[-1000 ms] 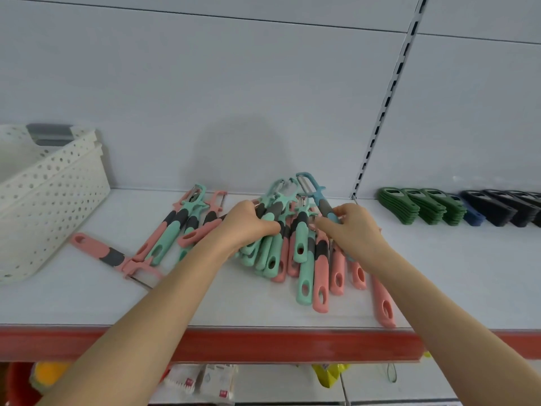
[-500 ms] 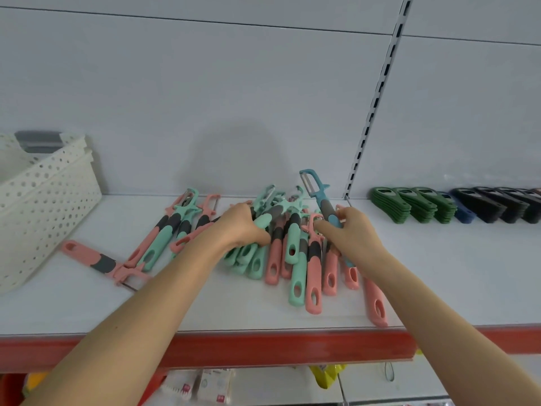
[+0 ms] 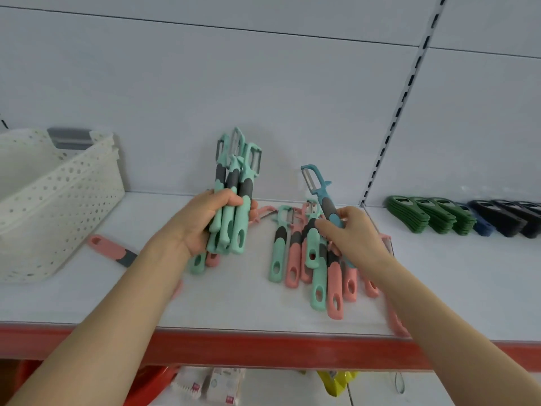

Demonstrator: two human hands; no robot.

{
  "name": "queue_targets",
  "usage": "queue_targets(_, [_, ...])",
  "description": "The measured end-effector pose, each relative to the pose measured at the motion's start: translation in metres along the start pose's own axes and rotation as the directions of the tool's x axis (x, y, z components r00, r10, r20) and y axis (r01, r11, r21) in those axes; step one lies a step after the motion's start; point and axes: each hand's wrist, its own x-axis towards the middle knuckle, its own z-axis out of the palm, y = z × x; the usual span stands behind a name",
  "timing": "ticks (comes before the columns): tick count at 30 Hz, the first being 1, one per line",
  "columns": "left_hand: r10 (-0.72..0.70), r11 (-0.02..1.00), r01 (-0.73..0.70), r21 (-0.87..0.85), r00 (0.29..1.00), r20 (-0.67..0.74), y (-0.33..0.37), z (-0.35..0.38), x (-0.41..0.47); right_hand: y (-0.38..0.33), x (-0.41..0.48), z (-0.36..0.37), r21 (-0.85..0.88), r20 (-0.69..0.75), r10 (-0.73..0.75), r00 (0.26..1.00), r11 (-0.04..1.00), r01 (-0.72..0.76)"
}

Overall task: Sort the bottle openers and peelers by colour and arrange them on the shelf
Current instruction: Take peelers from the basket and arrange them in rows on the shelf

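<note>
Your left hand (image 3: 202,222) has lifted the mint peelers (image 3: 234,200), squeezed together by colour; your right hand (image 3: 348,232) pinches 1 blue peeler (image 3: 325,197).

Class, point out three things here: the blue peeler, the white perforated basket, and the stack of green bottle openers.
blue peeler (image 3: 325,197), head view, upper handle.
white perforated basket (image 3: 67,189), head view, side wall.
green bottle openers (image 3: 430,213), head view, middle stack.

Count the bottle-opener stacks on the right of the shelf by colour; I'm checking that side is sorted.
Green stacks: 3
Blue stack: 1
Black stacks: 3 in view; the row runs off the frame edge
Total: 7 in view
</note>
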Motion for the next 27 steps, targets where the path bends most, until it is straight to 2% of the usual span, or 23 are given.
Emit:
queue_targets(4, [0.057, 0.998, -0.056, -0.014, 0.998, 0.013, 0.001, -0.009, -0.011, -0.012, -0.001, 0.013, 0.067, 0.024, -0.012, 1.000, 0.998, 0.011])
queue_targets(7, [0.138, 0.990, -0.137, 0.028, 0.989, -0.043, 0.000, -0.010, -0.015, -0.018, -0.004, 0.020, 0.120, 0.023, -0.044, 0.999, 0.992, 0.041])
queue_targets(14, [0.229, 0.969, -0.221, 0.110, 0.971, -0.067, -0.007, 0.010, -0.020, -0.016, -0.010, -0.003, 0.177, -0.144, -0.055, 0.988, 0.981, 0.080])
queue_targets(21, [0.173, 0.972, -0.182, 0.148, 0.982, 0.076, -0.030, 0.087, -0.029, 0.021, -0.033, -0.070, 0.196, -0.243, -0.009, 0.970, 0.979, 0.059])
queue_targets(27, [0.079, 0.987, -0.106, 0.123, 0.975, 0.209, -0.078, 0.204, -0.031, 0.087, -0.075, -0.177, 0.089, -0.324, 0.036, 0.945, 0.996, -0.008])
